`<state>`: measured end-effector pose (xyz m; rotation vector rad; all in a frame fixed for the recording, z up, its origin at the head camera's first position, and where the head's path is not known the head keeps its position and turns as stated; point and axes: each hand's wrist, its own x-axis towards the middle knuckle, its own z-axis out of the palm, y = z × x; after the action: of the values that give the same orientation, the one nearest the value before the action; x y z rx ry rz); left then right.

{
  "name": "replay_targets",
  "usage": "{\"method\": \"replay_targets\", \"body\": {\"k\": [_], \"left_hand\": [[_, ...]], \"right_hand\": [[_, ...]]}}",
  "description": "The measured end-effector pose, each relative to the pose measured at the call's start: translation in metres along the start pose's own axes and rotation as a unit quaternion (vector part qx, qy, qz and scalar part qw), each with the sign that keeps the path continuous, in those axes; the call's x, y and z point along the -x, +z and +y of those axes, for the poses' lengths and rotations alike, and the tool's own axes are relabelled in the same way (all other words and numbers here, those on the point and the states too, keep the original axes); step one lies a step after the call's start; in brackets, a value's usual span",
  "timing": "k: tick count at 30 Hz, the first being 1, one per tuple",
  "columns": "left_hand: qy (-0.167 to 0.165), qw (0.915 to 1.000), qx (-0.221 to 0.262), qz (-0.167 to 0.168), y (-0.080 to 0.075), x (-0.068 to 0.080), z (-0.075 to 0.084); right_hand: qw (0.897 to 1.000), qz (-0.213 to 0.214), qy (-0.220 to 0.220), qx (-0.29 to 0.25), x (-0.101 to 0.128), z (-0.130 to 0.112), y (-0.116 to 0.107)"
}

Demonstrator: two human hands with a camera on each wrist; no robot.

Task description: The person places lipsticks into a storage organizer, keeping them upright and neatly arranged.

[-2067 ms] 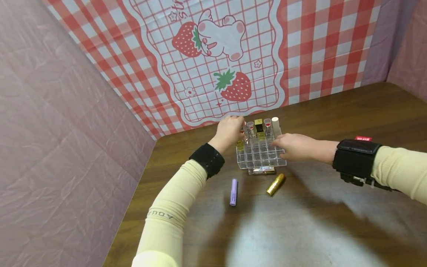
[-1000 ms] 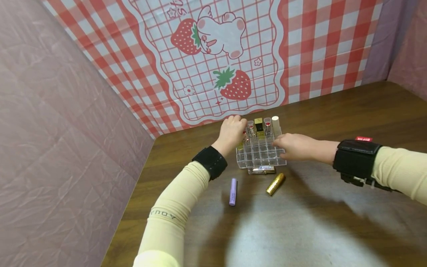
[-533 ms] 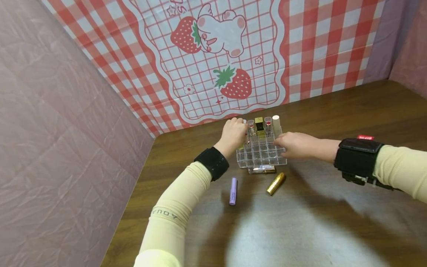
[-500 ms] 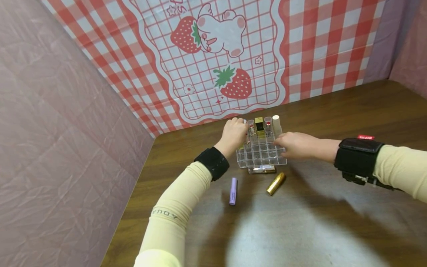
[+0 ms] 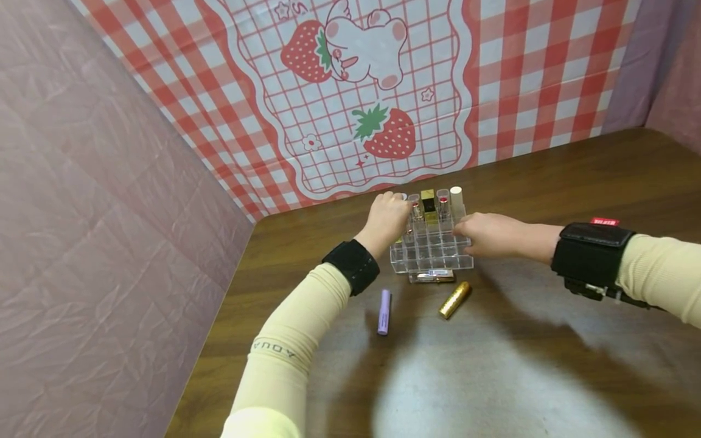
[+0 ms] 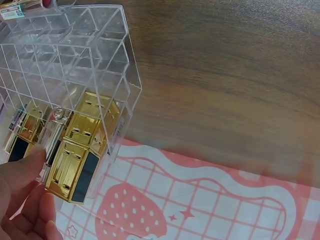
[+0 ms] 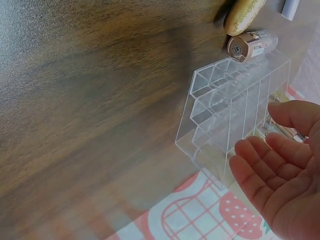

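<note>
Dark wooden table (image 5: 547, 182) carries a clear acrylic organizer (image 5: 432, 246). Left hand (image 5: 387, 218) pinches a lipstick (image 5: 414, 208) in the organizer's back row; right hand (image 5: 484, 234), fingers relaxed, steadies its right side. Risk: a tilted lipstick could catch on a divider and shift the light organizer.

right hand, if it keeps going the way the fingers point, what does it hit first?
Probably the clear organizer: the right hand points left at its right side, already at or almost touching it. Contact depth unclear.
</note>
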<state>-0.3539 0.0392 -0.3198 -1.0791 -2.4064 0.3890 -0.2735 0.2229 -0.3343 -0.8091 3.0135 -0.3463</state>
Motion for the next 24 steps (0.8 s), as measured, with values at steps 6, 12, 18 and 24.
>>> {"method": "replay_targets", "body": {"k": [6,12,18,24], "left_hand": [[0.010,0.9995,0.004,0.031,0.0036,0.0011,-0.0021],[0.013,0.9989,0.003,0.045,0.0045,0.0026,-0.0030],[0.028,0.9960,-0.027,0.080,0.0078,0.0034,-0.0006],[0.035,0.9958,-0.035,0.077,0.0069,0.0056,-0.0010]], "right_hand": [[1.000,0.000,-0.003,0.004,-0.0016,0.0002,0.0002],[1.000,-0.010,0.013,-0.008,-0.0010,0.0013,-0.0018],[1.000,-0.003,0.006,-0.006,0.0007,0.0041,-0.0036],[1.000,0.012,0.001,-0.008,0.0016,0.0035,-0.0044]]}}
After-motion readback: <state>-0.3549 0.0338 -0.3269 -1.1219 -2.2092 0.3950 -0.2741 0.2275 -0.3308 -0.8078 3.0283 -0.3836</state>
